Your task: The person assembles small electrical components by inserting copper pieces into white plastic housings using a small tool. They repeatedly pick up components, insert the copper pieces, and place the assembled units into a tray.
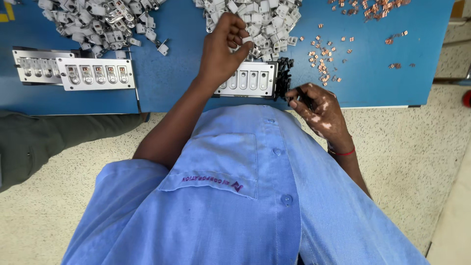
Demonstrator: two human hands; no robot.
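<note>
Over blue table [167, 83], left hand [223, 51] pinching white clip [248, 39], right hand [319, 110] fingers curled on black strip [283, 77], lengthwise toward the piles.

A light blue button-up shirt [245, 196] is worn, with short sleeves and blue buttons [286, 199] down the front. A chest pocket [221, 162] is stitched on, edged with small dark embroidered lettering and an emblem. A thin red band [343, 153] is worn around the right wrist.
</note>
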